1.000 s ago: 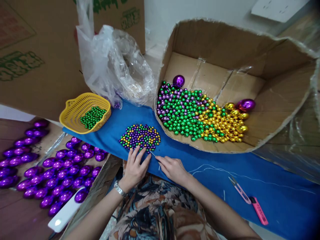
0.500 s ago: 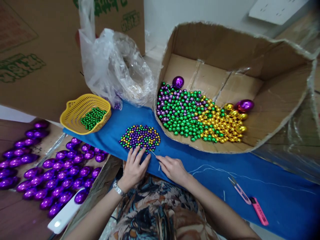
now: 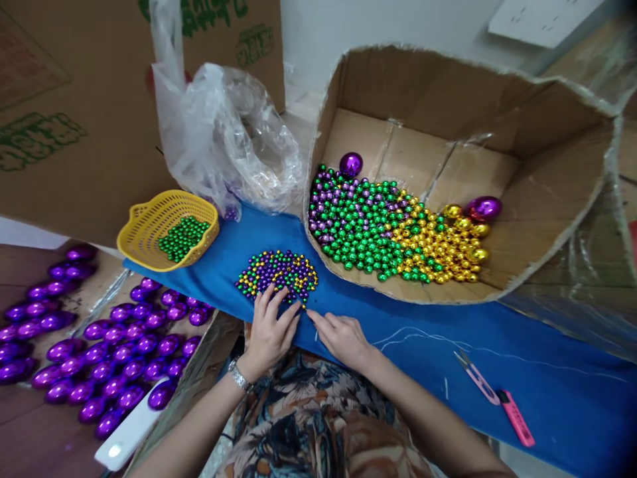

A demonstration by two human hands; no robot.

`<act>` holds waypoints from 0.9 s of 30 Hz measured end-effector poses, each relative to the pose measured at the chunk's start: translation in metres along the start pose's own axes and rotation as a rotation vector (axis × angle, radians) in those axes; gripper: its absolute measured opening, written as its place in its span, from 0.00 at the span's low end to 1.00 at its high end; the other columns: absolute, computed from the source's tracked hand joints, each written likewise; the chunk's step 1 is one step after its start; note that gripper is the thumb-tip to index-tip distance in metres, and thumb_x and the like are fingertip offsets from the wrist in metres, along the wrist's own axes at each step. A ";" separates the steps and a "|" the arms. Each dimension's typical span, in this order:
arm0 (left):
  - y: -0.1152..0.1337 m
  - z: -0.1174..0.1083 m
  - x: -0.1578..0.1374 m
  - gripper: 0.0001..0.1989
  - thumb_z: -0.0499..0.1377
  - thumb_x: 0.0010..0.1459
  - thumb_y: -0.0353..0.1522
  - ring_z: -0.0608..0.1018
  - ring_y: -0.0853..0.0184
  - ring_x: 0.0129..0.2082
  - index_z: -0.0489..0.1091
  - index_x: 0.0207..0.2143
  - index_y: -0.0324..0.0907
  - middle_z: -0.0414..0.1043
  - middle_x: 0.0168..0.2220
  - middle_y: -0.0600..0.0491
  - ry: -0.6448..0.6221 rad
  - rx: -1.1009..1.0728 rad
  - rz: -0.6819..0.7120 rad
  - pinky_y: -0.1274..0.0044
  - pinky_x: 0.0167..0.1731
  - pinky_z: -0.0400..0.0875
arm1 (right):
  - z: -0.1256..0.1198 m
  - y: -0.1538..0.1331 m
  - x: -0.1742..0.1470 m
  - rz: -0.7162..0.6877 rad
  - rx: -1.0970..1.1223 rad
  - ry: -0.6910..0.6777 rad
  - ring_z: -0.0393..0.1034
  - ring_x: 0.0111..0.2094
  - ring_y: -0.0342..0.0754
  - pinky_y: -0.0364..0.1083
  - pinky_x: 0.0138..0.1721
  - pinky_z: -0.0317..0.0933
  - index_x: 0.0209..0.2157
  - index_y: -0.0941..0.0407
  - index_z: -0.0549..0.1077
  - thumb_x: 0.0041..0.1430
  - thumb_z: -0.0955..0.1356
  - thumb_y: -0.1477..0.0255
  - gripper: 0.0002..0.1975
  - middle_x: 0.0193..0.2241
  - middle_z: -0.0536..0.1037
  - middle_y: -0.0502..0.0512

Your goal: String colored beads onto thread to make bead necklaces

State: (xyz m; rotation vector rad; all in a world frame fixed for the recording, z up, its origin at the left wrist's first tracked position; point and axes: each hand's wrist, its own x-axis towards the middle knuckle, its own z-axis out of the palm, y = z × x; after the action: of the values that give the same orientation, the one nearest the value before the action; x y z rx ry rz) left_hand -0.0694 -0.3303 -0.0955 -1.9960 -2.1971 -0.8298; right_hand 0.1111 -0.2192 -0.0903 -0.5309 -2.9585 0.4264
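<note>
Bead pile (image 3: 279, 269) on a tabletop covered by blue cloth (image 3: 398, 315); its long axis runs left to right. The left hand (image 3: 271, 332), fingers spread, lies over the near edge, presumably to stop beads rolling. The right hand (image 3: 343, 338), fingertips drawn narrow, points leftward at a gold bead (image 3: 304, 307) beside the pile; whether it pinches anything cannot be told. A thread (image 3: 408, 328) stretches rightward, probably clear of tangling. The carton (image 3: 438, 93) opens toward the person, likely for easy reach.
</note>
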 end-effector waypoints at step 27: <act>0.004 0.005 -0.001 0.18 0.59 0.59 0.30 0.53 0.45 0.65 0.69 0.52 0.45 0.62 0.58 0.41 -0.016 0.084 -0.033 0.48 0.58 0.50 | -0.001 0.006 -0.011 0.065 0.000 -0.035 0.74 0.30 0.43 0.40 0.32 0.61 0.55 0.52 0.69 0.65 0.62 0.72 0.18 0.33 0.78 0.51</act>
State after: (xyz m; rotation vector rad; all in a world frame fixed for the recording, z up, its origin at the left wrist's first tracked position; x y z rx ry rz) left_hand -0.0641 -0.3293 -0.0992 -1.9393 -2.2401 -0.7148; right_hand 0.1231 -0.2174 -0.0911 -0.6269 -2.9815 0.4467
